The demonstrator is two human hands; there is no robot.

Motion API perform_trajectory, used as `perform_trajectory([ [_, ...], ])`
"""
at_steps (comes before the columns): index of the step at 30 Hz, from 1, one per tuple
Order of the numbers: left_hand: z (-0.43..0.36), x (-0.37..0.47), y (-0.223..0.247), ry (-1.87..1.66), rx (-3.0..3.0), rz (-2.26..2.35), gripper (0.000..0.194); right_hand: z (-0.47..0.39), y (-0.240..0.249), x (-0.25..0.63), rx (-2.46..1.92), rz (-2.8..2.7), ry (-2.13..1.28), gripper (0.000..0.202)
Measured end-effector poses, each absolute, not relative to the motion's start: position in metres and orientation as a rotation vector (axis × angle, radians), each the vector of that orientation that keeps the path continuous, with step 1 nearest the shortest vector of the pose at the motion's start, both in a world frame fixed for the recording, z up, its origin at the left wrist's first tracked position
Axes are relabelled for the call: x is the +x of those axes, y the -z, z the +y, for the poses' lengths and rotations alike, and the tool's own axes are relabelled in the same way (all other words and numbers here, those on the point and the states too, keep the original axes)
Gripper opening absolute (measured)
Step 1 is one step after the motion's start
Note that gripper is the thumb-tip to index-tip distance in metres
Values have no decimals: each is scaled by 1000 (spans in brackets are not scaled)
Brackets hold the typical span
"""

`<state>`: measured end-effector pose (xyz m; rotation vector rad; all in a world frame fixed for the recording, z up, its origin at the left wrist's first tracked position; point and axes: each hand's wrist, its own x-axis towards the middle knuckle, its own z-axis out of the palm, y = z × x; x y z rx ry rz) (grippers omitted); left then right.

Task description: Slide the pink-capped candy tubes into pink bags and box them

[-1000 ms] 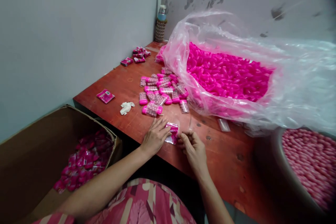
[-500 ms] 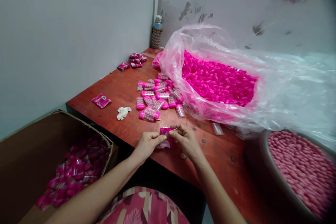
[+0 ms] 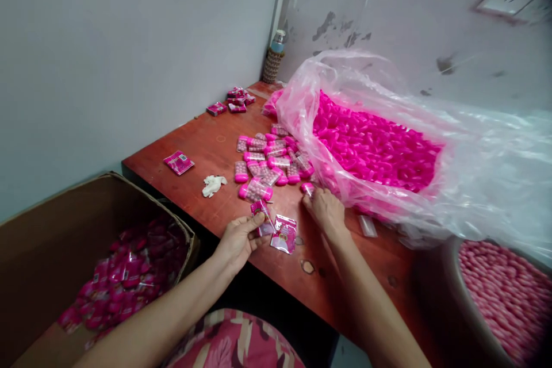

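My left hand pinches a pink printed packet between thumb and fingers, over the table's front edge. Beside it on the table lies a second pink packet, flat and glossy. My right hand reaches past these, its fingers closed on a small clear container with a pink cap; part of it is hidden by the hand. To the left of that hand is a pile of similar pink-capped containers filled with small pink balls.
A clear plastic bag of pink caps lies behind. A tub of pink balls stands at right, an open carton of packets at left. Crumpled white tissue and a pink packet lie on the table.
My hands, together on a pink packet before, are now apart. The right one has moved forward to a pink-capped container. A flat packet now shows on the table. The view has shifted slightly.
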<state>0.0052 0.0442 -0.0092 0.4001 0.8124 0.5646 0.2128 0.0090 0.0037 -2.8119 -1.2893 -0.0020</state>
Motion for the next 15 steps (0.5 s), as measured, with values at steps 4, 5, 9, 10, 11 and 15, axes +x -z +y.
perform_trajectory([
  [4,46,17,8,-591,217,786,7,-19,-3,201,-2360,-1166,-412,36],
  [5,46,21,8,-600,176,792,6,-28,-3,193,-2144,-1062,-611,38],
  [9,45,32,9,-629,73,810,6,-61,1,147,-1584,-650,-1056,37],
  [10,45,34,9,-634,59,808,6,-68,2,135,-1523,-608,-1074,34],
  [11,44,36,9,-638,47,805,6,-73,3,124,-1489,-576,-1066,32],
  [15,39,41,7,-654,32,800,3,-79,6,100,-1502,-520,-952,29],
])
